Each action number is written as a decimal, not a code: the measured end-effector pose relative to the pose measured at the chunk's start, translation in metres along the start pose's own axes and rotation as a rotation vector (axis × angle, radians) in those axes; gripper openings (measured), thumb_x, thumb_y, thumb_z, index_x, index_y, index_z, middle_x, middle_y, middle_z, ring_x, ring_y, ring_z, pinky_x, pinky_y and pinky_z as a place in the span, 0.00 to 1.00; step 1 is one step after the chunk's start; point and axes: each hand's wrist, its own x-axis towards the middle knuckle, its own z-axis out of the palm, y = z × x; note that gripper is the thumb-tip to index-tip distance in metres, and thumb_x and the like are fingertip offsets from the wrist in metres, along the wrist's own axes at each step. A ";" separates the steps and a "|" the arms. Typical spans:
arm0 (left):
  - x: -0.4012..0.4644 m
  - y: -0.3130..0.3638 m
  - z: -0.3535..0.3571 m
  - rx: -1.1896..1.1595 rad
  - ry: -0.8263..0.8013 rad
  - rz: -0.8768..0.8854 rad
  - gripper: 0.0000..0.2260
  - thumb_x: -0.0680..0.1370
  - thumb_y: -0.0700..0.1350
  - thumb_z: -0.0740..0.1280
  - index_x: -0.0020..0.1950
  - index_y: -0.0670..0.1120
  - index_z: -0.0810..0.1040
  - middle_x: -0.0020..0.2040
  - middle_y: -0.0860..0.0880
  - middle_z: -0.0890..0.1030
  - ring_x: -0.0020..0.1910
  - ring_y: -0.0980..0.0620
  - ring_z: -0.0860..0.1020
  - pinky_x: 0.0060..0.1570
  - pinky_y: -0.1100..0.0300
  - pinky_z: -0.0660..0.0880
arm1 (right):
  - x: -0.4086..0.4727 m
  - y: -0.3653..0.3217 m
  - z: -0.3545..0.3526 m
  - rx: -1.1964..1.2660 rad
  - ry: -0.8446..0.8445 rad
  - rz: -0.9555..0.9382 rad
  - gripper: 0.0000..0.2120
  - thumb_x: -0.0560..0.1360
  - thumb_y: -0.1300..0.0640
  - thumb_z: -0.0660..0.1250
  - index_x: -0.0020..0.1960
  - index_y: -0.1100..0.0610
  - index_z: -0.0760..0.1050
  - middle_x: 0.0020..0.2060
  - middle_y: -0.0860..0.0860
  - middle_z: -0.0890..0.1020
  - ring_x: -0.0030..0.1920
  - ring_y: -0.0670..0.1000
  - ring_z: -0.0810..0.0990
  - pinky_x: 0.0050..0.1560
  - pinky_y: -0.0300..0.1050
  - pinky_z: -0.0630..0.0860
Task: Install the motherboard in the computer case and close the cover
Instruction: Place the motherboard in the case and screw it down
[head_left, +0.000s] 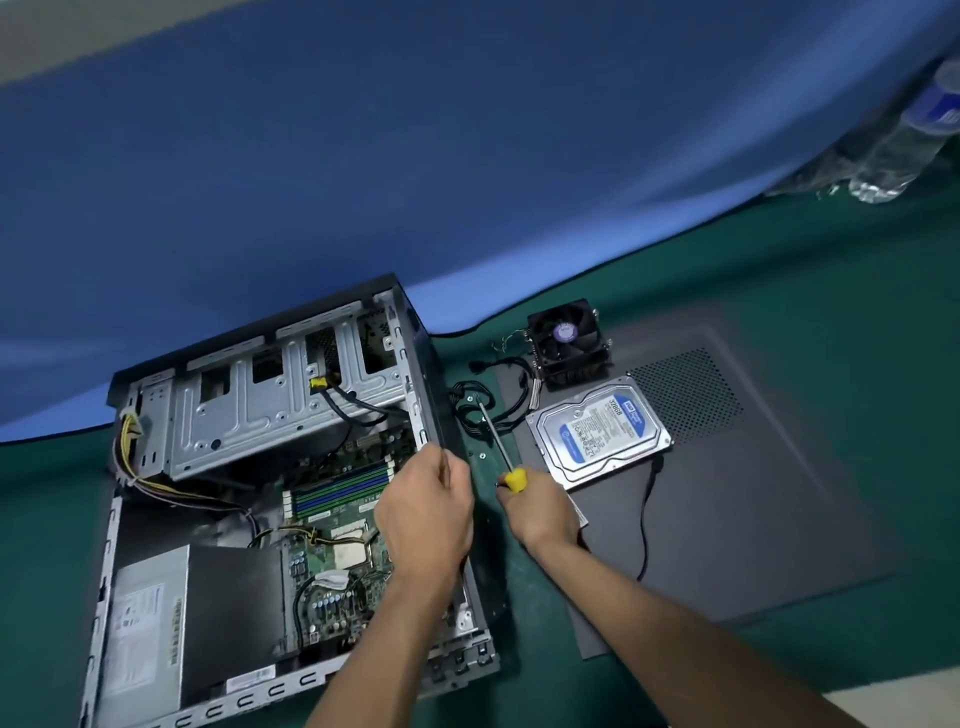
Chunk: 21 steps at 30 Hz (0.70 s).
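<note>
One open computer case (156, 415) lies on its side on a green table (779, 249), at the left. Inside it sit one power supply (150, 618) at the near left, one metal drive cage (270, 410) at the far end, and one motherboard (337, 519), flat on the case floor. The left hand (423, 514) reaches over the case's right edge, fingers curled; whether it grasps anything cannot be told. Just beside it, the right hand (540, 512) is clenched around one yellow-handled screwdriver (501, 444), shaft pointing away. Further right, one dark cover panel (753, 499) lies flat, carrying one hard drive (597, 434) and one cooler fan (569, 338)
</note>
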 end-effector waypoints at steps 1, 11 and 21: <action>0.001 -0.001 0.000 0.005 0.001 0.001 0.22 0.74 0.42 0.65 0.28 0.51 0.54 0.21 0.55 0.58 0.21 0.60 0.56 0.24 0.63 0.52 | 0.003 -0.002 0.002 -0.023 0.001 -0.004 0.03 0.76 0.52 0.66 0.46 0.50 0.77 0.37 0.49 0.79 0.39 0.53 0.77 0.37 0.40 0.69; 0.002 -0.001 0.001 -0.005 -0.004 0.040 0.26 0.71 0.39 0.68 0.28 0.54 0.52 0.21 0.56 0.55 0.20 0.61 0.55 0.24 0.66 0.50 | 0.017 -0.008 0.017 -0.199 0.083 -0.045 0.05 0.77 0.56 0.63 0.51 0.54 0.75 0.42 0.52 0.81 0.45 0.56 0.80 0.42 0.43 0.72; 0.003 -0.002 0.002 0.006 0.032 0.042 0.25 0.71 0.40 0.68 0.27 0.53 0.53 0.20 0.55 0.56 0.20 0.61 0.55 0.25 0.67 0.51 | 0.015 -0.005 0.006 0.274 -0.044 0.146 0.07 0.73 0.57 0.66 0.37 0.55 0.75 0.29 0.54 0.77 0.29 0.55 0.78 0.35 0.45 0.75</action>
